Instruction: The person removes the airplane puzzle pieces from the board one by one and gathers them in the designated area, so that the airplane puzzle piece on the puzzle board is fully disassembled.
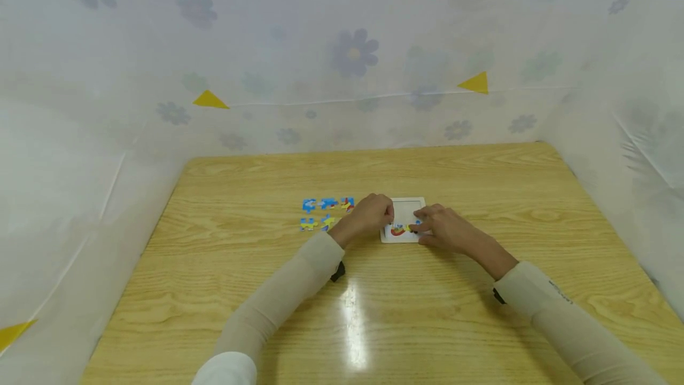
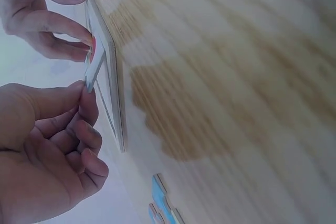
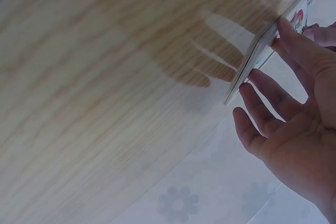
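A small white puzzle tray (image 1: 403, 240) lies on the table, with a few colourful pieces (image 1: 398, 230) along its near side. Over its left part, my left hand (image 1: 371, 214) pinches a puzzle piece (image 2: 93, 75) between thumb and forefinger; the piece stands tilted against the tray. My right hand (image 1: 446, 227) rests at the tray's right side. Its thumb touches the near rim and a fairly straight forefinger reaches onto the pieces inside. Other right fingertips (image 3: 245, 88) meet the tray's edge. The pinched piece's picture is mostly hidden.
Left of the tray lie several loose puzzle pieces, among them a blue one (image 1: 309, 205) and a yellow one (image 1: 308, 224), partly behind my left wrist. The wooden table (image 1: 427, 325) is bordered by pale flowered curtains (image 1: 299, 76).
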The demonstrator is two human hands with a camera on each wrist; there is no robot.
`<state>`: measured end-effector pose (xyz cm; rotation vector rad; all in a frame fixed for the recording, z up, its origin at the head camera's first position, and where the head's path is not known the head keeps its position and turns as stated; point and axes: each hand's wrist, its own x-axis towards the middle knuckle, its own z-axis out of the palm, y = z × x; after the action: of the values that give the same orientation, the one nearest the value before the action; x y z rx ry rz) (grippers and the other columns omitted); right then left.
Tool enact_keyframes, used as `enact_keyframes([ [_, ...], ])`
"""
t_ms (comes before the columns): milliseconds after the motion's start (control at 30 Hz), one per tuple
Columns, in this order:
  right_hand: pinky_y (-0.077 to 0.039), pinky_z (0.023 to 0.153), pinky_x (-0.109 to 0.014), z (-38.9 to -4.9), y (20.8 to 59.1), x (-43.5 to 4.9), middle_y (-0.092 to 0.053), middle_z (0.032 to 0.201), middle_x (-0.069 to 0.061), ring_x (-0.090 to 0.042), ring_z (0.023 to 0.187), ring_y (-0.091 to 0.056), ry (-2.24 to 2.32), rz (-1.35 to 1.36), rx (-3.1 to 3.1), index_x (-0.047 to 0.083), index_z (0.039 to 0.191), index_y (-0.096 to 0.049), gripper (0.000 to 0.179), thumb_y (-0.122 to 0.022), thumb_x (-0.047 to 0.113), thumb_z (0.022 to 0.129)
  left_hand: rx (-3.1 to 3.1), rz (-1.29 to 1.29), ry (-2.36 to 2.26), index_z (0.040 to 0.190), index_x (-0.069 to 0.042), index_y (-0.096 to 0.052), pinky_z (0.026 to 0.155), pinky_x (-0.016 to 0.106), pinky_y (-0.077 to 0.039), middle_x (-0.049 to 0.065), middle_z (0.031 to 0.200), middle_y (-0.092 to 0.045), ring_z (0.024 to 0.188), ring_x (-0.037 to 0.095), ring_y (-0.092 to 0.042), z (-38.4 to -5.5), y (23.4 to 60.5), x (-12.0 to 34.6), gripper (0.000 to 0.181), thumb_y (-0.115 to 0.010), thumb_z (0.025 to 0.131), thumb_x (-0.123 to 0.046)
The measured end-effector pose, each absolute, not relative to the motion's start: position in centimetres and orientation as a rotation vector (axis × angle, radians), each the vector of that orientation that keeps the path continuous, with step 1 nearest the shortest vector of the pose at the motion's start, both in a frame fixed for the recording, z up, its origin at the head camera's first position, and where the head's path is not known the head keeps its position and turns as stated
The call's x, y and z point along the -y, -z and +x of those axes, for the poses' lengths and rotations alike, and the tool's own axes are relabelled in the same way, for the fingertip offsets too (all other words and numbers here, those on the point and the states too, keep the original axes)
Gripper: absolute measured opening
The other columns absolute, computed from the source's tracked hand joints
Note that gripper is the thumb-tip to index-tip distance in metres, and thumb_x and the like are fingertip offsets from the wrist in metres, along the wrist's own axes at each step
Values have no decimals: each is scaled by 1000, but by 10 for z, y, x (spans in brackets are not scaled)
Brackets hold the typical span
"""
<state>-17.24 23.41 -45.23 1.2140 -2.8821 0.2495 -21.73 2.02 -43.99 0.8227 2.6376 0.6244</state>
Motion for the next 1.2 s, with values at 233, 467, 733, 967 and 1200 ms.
enact_keyframes([
  [233,-50,85,-51,-172,453,-234,-63,121,-22,-40,109,-59,-256,1203,2886,8,110,-72,31,-75,19,80,-2603,774,-663,87,-11,-64,64,20,-43,-2,84,-63,69,9,-52,-218,437,-19,12,-54,94,-10],
  [467,-49,87,-51,-172,452,-233,-62,122,-21,-40,110,-58,-249,1185,2908,8,111,-71,33,-74,20,81,-2555,779,-741,89,-10,-64,65,20,-44,0,87,-65,70,10,-53,-218,432,-8,9,-57,94,-12],
  [733,-49,87,-52,-172,453,-233,-63,120,-21,-40,109,-58,-270,1181,2885,8,109,-72,32,-75,22,79,-2542,798,-759,90,-6,-65,74,24,-48,4,89,-65,74,11,-54,-218,432,15,8,-58,93,-9],
  [967,-49,86,-52,-170,451,-232,-63,120,-21,-40,108,-58,-271,1195,2869,8,109,-72,32,-74,21,80,-2582,824,-763,91,-3,-66,77,26,-51,7,90,-67,81,15,-60,-221,435,39,6,-61,91,-7],
  [1200,-50,86,-52,-169,449,-232,-63,121,-21,-41,109,-58,-233,1186,2894,8,110,-72,33,-74,22,81,-2582,811,-781,89,-4,-66,77,26,-52,6,89,-66,80,14,-60,-222,435,55,6,-61,91,-7],
])
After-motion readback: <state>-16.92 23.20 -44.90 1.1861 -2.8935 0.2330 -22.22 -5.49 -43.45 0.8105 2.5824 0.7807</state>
